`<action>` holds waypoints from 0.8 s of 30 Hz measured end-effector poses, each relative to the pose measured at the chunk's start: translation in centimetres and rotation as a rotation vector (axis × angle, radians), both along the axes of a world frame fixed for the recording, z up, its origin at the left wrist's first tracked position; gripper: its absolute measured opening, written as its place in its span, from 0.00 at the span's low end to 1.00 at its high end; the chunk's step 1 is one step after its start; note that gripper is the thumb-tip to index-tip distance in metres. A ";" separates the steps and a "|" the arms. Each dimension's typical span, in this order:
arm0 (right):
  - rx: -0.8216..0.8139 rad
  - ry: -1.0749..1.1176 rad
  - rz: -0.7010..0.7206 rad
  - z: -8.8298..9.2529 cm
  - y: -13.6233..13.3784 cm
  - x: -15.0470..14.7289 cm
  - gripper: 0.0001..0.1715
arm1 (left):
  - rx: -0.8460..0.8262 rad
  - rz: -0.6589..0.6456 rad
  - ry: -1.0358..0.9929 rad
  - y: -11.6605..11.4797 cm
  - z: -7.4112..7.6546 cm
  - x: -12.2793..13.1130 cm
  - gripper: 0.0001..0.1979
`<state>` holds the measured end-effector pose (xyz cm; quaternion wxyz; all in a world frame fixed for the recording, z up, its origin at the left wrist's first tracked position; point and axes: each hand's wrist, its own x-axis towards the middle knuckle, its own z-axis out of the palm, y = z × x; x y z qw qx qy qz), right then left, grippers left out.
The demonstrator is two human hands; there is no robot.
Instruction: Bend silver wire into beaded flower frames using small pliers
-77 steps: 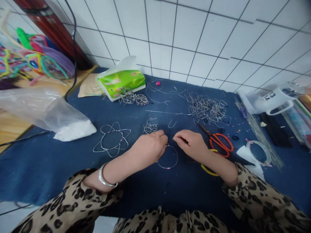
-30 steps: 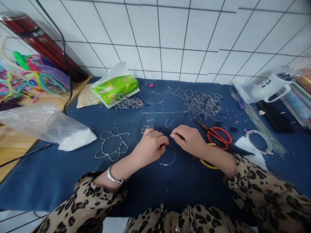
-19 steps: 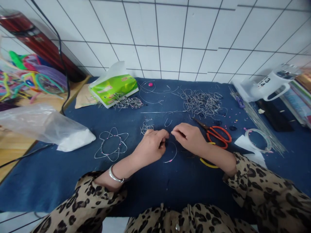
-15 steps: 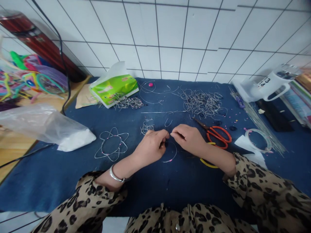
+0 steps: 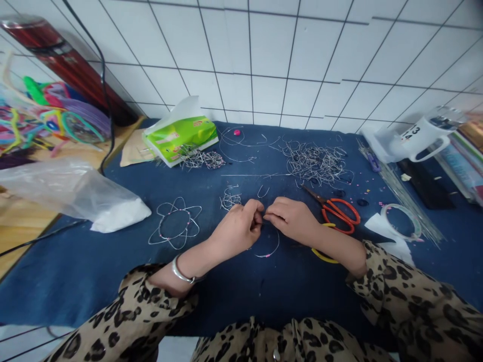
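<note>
My left hand [image 5: 241,223] and my right hand [image 5: 289,217] meet at the middle of the table, fingertips pinched close together. Between them they hold a thin curved wire [image 5: 278,241] with a few pink beads near its lower end; the part at my fingertips is hidden. Left of my left hand lies a flower-shaped wire ring [image 5: 174,223] with pink beads. A small bundle of bent wires [image 5: 230,198] sits just beyond that hand, and a single U-shaped wire [image 5: 263,191] lies beyond my fingers. Red-handled scissors [image 5: 341,213] rest beside my right forearm, with a yellow-handled tool [image 5: 323,255] partly under it.
A large tangle of wire pieces [image 5: 315,163] lies at the back, and a green tissue pack [image 5: 181,138] stands back left. Further left is a plastic bag of white material [image 5: 121,213]. On the right are a wire coil [image 5: 400,222], straight wires [image 5: 411,201] and a white mug [image 5: 424,136].
The beaded wire hangs slightly lower and further right beneath my hands. My fingertips stay pinched together, with small shifts of grip. The whole view has moved slightly.
</note>
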<state>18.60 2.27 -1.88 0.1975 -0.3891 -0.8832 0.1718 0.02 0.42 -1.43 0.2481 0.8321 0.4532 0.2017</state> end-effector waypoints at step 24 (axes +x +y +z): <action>0.222 -0.178 0.115 -0.5 -0.2 0.0 0.16 | -0.028 -0.031 -0.054 0.3 0.3 -0.3 0.13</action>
